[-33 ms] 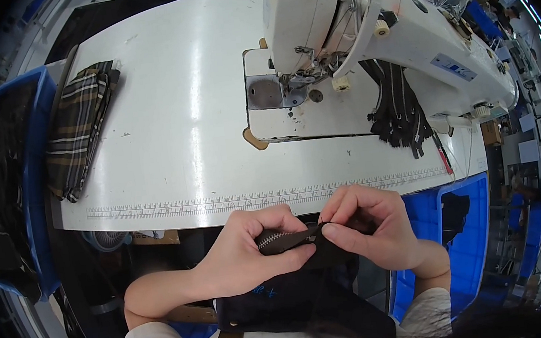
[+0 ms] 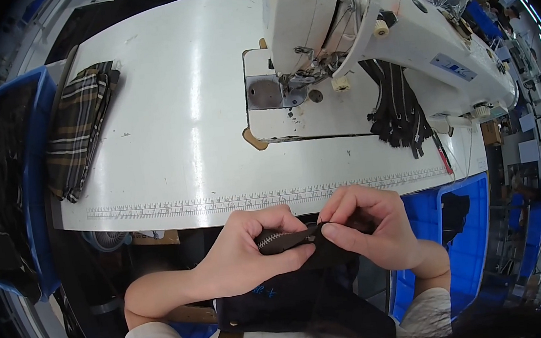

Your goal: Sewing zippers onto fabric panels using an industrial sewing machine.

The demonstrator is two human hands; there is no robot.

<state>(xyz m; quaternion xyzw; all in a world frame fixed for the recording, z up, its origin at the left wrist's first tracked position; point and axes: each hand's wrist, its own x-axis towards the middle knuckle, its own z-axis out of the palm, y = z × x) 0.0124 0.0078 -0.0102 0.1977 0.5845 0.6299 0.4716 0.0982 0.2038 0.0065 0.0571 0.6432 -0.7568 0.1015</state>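
Observation:
Below the table's front edge, my left hand (image 2: pixel 239 251) grips a dark fabric piece with a metal-toothed zipper (image 2: pixel 279 239) between thumb and fingers. My right hand (image 2: pixel 379 230) pinches the same piece at its right, beside the zipper's slider, thumb and forefinger close together; what lies behind those fingers is hidden. Above my hands stands a white sewing machine (image 2: pixel 415 41), with a bundle of dark zippers (image 2: pixel 398 116) under its arm. A thin red-and-dark tool (image 2: pixel 442 154) lies beside the bundle.
The white table (image 2: pixel 164 101) has a printed ruler along its front. Folded plaid fabric (image 2: pixel 78 130) lies on its left. A blue bin (image 2: pixel 44 133) with dark items stands beyond the left edge; another blue bin (image 2: pixel 465 267) sits below the table at right.

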